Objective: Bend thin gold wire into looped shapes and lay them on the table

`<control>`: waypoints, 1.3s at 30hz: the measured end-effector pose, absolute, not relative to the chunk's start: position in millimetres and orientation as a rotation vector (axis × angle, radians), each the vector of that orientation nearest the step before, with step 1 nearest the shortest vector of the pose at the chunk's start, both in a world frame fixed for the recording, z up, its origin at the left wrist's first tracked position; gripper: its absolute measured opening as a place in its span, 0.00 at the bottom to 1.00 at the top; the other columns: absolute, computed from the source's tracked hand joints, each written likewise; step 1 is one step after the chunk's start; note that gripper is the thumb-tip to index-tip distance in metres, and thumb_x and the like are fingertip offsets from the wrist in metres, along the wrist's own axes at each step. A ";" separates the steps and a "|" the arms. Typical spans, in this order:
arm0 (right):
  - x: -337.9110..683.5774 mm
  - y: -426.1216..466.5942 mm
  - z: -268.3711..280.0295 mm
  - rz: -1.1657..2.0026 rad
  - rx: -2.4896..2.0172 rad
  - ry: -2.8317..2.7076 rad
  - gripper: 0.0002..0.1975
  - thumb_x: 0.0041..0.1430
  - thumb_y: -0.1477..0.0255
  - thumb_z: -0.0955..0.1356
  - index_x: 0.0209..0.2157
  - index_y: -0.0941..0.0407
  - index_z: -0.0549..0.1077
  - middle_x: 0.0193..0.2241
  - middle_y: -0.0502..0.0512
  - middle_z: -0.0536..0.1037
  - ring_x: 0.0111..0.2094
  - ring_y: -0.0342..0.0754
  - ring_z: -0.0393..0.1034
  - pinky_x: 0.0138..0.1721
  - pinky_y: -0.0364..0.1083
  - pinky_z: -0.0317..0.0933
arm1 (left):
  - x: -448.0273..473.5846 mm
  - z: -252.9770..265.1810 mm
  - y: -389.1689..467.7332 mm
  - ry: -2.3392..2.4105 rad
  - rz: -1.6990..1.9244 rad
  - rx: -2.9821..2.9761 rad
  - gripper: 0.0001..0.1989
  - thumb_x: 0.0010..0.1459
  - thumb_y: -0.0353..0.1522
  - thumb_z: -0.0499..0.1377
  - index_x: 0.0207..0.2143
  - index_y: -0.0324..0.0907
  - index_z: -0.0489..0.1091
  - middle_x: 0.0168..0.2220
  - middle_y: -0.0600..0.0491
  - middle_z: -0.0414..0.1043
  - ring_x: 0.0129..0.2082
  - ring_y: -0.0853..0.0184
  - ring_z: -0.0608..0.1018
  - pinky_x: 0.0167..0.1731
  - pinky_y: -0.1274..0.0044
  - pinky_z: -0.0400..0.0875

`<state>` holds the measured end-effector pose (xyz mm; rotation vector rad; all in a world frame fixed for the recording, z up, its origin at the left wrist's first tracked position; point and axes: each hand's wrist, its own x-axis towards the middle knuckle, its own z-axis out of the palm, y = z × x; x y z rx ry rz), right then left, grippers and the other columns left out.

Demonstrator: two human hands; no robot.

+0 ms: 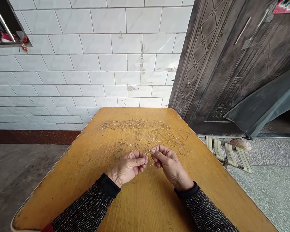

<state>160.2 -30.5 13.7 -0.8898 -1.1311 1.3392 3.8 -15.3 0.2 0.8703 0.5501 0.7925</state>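
Between my two hands is a thin wire bent into loops (150,165), held just above the table. My left hand (131,164) is closed, pinching the wire's left side between thumb and fingers. From the other side my right hand (168,162) pinches the same wire near its upper right, also closed. Just beyond the hands lie more looped wire shapes, among them a wire loop (185,149) to the right and a tangle of wire loops (120,149) to the left. The exact spot where each fingertip meets the wire is partly hidden.
The wooden table (145,206) carries a row of wire loops (132,124) along its far part. A single wire loop (83,160) lies at left. Behind stands a white tiled wall (106,48); a dark carved door (222,64) and a striped folding stool (229,154) are at right.
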 end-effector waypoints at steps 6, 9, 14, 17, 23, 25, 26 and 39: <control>159.9 -30.1 13.2 1.386 -0.848 -1.094 0.15 0.44 0.62 0.70 0.20 0.57 0.66 0.14 0.44 0.63 0.13 0.35 0.53 0.16 0.39 0.52 | 8.5 -1.5 -16.5 0.521 0.911 0.787 0.09 0.38 0.28 0.68 0.24 0.37 0.70 0.24 0.56 0.66 0.22 0.78 0.66 0.24 0.84 0.58; 160.3 -30.6 14.0 1.385 -0.844 -1.092 0.15 0.44 0.62 0.71 0.20 0.58 0.66 0.14 0.43 0.63 0.13 0.35 0.53 0.16 0.38 0.52 | 7.0 -0.5 -16.8 0.505 0.882 0.817 0.09 0.39 0.29 0.67 0.24 0.37 0.69 0.24 0.57 0.65 0.21 0.78 0.66 0.23 0.83 0.58; 161.4 -29.4 13.0 1.366 -0.872 -1.108 0.14 0.43 0.63 0.71 0.20 0.58 0.66 0.14 0.43 0.63 0.13 0.35 0.53 0.16 0.38 0.51 | 4.6 -1.1 -16.2 0.504 0.789 0.844 0.08 0.45 0.31 0.64 0.26 0.36 0.70 0.25 0.55 0.65 0.24 0.76 0.67 0.22 0.82 0.57; 161.5 -27.7 12.0 1.366 -0.877 -1.108 0.14 0.43 0.63 0.71 0.19 0.58 0.67 0.14 0.43 0.63 0.13 0.35 0.53 0.15 0.38 0.51 | 6.6 -2.9 -16.2 0.523 0.825 0.831 0.07 0.44 0.29 0.65 0.26 0.36 0.70 0.25 0.55 0.65 0.24 0.77 0.67 0.23 0.83 0.57; 162.3 -26.8 11.3 1.405 -0.844 -1.100 0.14 0.43 0.63 0.71 0.18 0.58 0.66 0.14 0.43 0.63 0.13 0.35 0.53 0.15 0.38 0.51 | 5.7 -3.9 -15.2 0.542 0.884 0.914 0.07 0.43 0.30 0.65 0.25 0.37 0.70 0.24 0.56 0.65 0.23 0.77 0.66 0.23 0.83 0.57; 163.0 -26.5 10.6 1.394 -0.845 -1.116 0.14 0.44 0.64 0.71 0.18 0.58 0.66 0.14 0.44 0.63 0.13 0.35 0.53 0.15 0.38 0.50 | 3.3 -2.4 -14.7 0.551 0.837 0.973 0.08 0.46 0.32 0.64 0.26 0.37 0.70 0.25 0.55 0.65 0.23 0.76 0.66 0.23 0.82 0.57; 163.3 -26.2 10.1 1.388 -0.851 -1.126 0.14 0.44 0.64 0.71 0.18 0.58 0.66 0.14 0.44 0.63 0.13 0.35 0.53 0.15 0.38 0.49 | 2.4 -1.5 -14.5 0.554 0.813 0.991 0.09 0.47 0.34 0.63 0.27 0.37 0.70 0.26 0.54 0.65 0.24 0.75 0.67 0.23 0.81 0.57; 160.0 -25.4 7.1 1.353 -0.933 -1.316 0.15 0.46 0.59 0.68 0.22 0.58 0.67 0.16 0.45 0.64 0.14 0.35 0.55 0.16 0.38 0.50 | 7.2 -3.0 -14.2 0.762 0.894 1.100 0.11 0.47 0.37 0.62 0.28 0.37 0.68 0.23 0.56 0.64 0.23 0.75 0.66 0.22 0.80 0.53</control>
